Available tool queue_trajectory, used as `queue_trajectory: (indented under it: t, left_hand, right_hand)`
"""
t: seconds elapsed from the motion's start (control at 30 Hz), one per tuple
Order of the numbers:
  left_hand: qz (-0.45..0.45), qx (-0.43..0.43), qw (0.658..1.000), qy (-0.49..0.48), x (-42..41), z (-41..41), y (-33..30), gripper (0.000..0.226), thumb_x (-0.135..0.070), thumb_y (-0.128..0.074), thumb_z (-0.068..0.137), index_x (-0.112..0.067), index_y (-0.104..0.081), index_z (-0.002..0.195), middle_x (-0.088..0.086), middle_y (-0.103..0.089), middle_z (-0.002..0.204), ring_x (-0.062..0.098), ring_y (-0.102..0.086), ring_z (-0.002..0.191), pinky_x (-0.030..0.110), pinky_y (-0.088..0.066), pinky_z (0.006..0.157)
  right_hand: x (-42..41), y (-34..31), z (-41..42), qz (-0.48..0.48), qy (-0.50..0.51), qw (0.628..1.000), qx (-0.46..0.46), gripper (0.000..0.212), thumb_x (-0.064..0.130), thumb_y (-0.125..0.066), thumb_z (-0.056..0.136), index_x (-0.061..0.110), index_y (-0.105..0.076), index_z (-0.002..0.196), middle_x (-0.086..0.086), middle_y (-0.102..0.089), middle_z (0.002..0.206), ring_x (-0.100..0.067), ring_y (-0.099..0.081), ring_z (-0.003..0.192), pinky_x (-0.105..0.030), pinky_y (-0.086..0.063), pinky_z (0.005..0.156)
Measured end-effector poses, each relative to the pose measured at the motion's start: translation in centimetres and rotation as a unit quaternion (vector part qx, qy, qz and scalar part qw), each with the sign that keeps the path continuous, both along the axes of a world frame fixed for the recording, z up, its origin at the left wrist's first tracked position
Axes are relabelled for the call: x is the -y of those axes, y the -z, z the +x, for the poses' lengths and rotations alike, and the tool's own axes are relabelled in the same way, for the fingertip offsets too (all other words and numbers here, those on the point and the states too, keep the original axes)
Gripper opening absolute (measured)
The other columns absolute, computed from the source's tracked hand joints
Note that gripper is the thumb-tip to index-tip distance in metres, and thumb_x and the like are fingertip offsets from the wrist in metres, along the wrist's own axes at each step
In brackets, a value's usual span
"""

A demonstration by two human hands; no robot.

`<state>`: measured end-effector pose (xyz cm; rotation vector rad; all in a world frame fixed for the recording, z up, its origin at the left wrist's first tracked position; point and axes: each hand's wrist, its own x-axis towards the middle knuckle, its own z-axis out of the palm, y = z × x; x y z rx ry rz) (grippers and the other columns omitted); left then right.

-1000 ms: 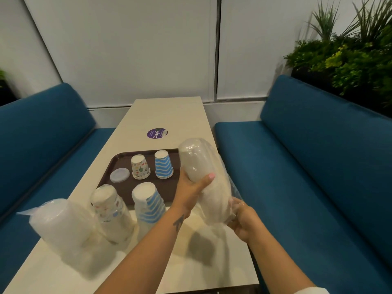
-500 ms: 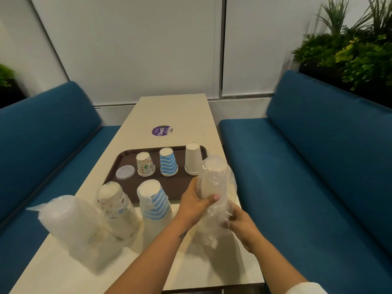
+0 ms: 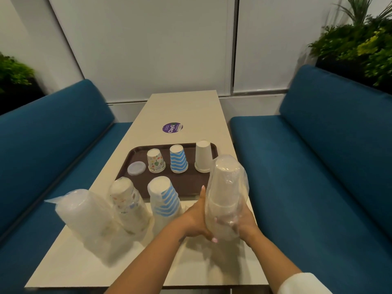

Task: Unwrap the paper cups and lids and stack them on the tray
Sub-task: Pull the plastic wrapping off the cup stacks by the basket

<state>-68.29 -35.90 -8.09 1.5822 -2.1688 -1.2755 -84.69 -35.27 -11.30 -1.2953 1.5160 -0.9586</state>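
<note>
A stack of white paper cups in a clear plastic wrap (image 3: 227, 187) stands upright near the table's right edge, just in front of the brown tray (image 3: 135, 150). My left hand (image 3: 196, 218) grips its lower left side, with the thumb at the base. Around the lower right side curl the fingers of my right hand (image 3: 244, 222), pressing into the plastic. On the tray stand a floral cup (image 3: 156, 161), a blue wavy cup (image 3: 178, 159) and a white cup (image 3: 203, 157), all upside down, with a grey lid (image 3: 136, 168) lying flat at the left.
Three more wrapped packs stand in front of the tray: lids (image 3: 84, 215) at the left, floral cups (image 3: 127, 206), then blue wavy cups (image 3: 164, 200). A purple sticker (image 3: 172, 127) marks the beige table (image 3: 182, 107). Blue benches (image 3: 318, 155) flank both sides.
The wrapped white stack came down from a tilted, lifted pose to upright by the tray's front right corner. Both hands slid down to its base.
</note>
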Motion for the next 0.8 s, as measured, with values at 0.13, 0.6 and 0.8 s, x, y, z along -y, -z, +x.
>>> queue_trajectory:
  t: [0.13, 0.6, 0.8]
  left_hand:
    - [-0.054, 0.159, 0.982, -0.087, -0.3, -0.7, 0.5, 0.082, -0.022, -0.076, 0.076, -0.015, -0.03, 0.144, 0.006, -0.057, 0.132, 0.027, -0.052, 0.122, 0.027, -0.041, 0.094]
    - [-0.069, 0.228, 0.968, -0.081, 0.1, -1.9, -3.5, 0.054, -0.008, -0.061, 0.085, -0.011, -0.039, 0.134, 0.012, -0.04, 0.138, 0.03, -0.048, 0.124, 0.035, -0.042, 0.098]
    - [-0.013, 0.129, 0.991, 0.021, 0.4, -1.1, -11.0, 0.151, -0.043, -0.089, 0.058, -0.015, 0.03, 0.146, 0.001, 0.019, 0.16, 0.018, 0.005, 0.149, 0.04, -0.013, 0.121]
  right_hand:
    - [0.3, 0.6, -0.8, 0.017, -0.007, 0.998, 0.068, 0.095, 0.021, -0.094, 0.044, 0.027, -0.048, 0.127, 0.003, -0.062, 0.113, -0.019, -0.06, 0.106, -0.039, -0.054, 0.087]
    - [-0.2, -1.1, -1.5, 0.019, -0.016, 0.998, 0.062, 0.042, 0.011, -0.078, 0.075, 0.026, -0.055, 0.107, 0.002, -0.061, 0.1, -0.02, -0.059, 0.1, -0.039, -0.051, 0.093]
    - [-0.8, -1.3, -2.4, -0.001, -0.051, 0.998, 0.048, 0.065, 0.006, -0.079, 0.068, 0.037, -0.049, 0.117, 0.003, -0.062, 0.109, -0.018, -0.06, 0.1, -0.033, -0.057, 0.078]
